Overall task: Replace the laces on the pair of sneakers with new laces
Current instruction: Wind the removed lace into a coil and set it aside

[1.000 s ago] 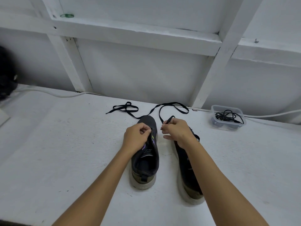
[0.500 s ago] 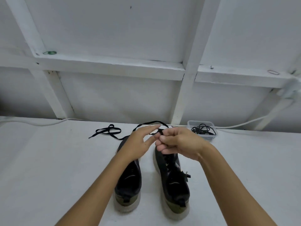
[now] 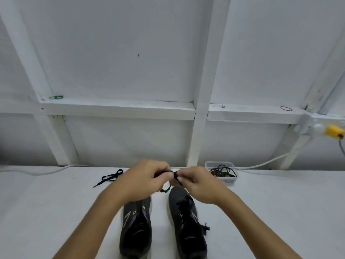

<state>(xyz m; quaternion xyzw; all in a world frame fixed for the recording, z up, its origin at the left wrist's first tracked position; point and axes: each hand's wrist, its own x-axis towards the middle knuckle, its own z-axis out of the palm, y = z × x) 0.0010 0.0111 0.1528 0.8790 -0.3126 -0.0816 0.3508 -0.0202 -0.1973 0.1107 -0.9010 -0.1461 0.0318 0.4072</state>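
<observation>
Shoes: we saw two dark sneakers side by side on the white table, the left sneaker with no lace, the right sneaker laced.
Our left hand: it was up over the shoe toes, fingers curled, pinching a black lace.
Our right hand: it pinched the same lace, right next to the left hand.
Loose lace: it lay flat on the table, further back on the left.
Clear box: it sat by the white wall with dark laces inside.
</observation>
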